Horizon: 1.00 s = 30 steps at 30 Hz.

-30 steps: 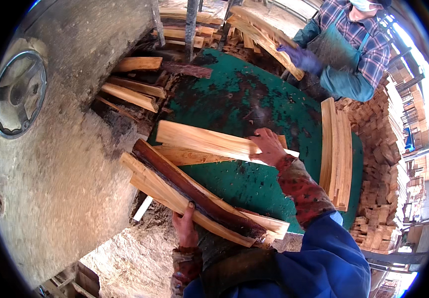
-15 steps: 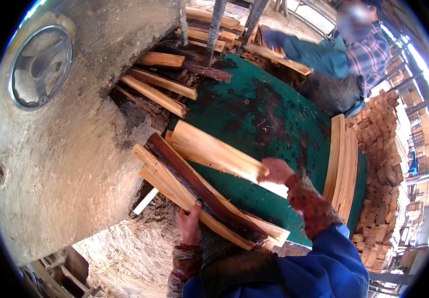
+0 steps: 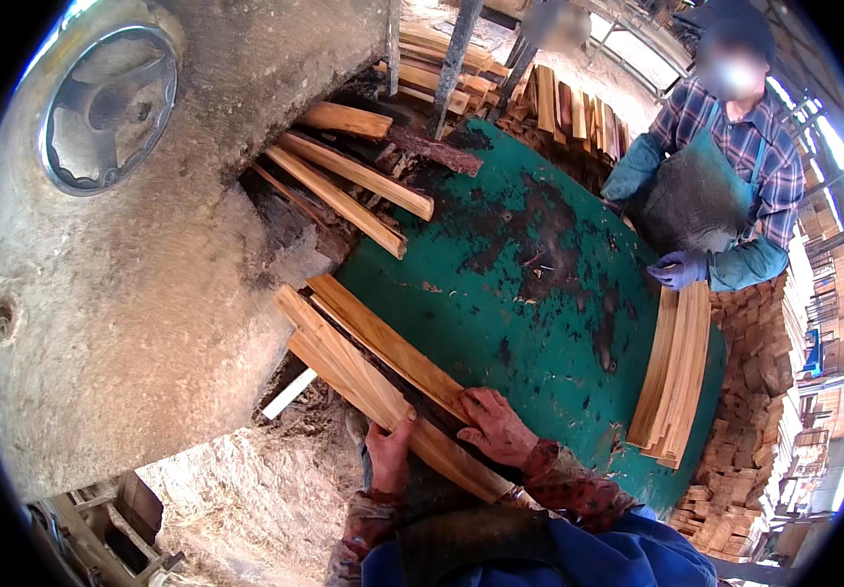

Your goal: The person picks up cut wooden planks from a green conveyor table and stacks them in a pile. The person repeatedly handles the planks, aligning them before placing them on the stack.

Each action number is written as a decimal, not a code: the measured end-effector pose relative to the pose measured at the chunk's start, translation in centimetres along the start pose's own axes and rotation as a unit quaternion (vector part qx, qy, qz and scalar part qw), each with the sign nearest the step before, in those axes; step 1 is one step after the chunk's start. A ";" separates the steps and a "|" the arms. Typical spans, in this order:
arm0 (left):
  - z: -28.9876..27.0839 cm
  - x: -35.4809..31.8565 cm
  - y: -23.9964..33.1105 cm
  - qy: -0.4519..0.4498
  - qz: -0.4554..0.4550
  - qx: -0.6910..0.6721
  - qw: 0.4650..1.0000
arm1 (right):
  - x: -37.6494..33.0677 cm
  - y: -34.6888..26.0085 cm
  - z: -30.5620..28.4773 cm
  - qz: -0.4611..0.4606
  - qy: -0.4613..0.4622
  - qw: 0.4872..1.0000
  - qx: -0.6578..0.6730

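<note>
Close in front of me several long wooden boards (image 3: 363,377) lie slantwise across the near left edge of the green table. My left hand (image 3: 390,453) grips the near boards, its thumb on top and its fingers partly hidden below. My right hand (image 3: 500,427) is closed over the near end of the far board (image 3: 393,342), fingers curled on its edge. A dark strip runs between these boards. The right sleeve hides some of their near ends.
The green table (image 3: 442,284) has dark bark smears. Wooden slats (image 3: 344,201) jut in beside a big metal machine plate (image 3: 148,293) with a wheel (image 3: 109,110). Stacked boards (image 3: 674,377) lie on the right. A gloved co-worker (image 3: 710,186) stands at the far side.
The light board my right hand held raised is no longer in it; that hand has come down and left onto the boards. The co-worker's hands have left the far pile and lowered.
</note>
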<state>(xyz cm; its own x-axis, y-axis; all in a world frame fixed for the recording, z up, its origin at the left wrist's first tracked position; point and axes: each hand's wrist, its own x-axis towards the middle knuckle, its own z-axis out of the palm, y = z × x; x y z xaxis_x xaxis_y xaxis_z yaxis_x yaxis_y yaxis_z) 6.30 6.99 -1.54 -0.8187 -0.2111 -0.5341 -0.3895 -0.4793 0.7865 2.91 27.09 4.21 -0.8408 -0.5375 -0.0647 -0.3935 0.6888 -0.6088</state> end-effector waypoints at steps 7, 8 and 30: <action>-0.7 1.0 2.0 0.040 0.013 -0.044 0.998 | 3.2 -1.0 0.3 -0.035 -0.018 0.999 0.011; -0.7 1.4 2.5 0.056 0.008 -0.048 0.997 | 4.0 -1.2 0.1 -0.038 -0.024 0.999 0.016; -2.8 7.1 5.6 0.047 0.027 0.014 0.998 | 7.5 -4.1 0.1 0.054 -0.005 0.993 -0.105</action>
<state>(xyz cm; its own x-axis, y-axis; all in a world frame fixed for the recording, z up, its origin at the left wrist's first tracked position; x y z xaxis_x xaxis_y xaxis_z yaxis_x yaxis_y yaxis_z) -0.46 0.43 -1.81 -0.7963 -0.3150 -0.5164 -0.3583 -0.4421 0.8223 -1.75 20.20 6.15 -0.8791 -0.4590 -0.1284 -0.3713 0.8285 -0.4192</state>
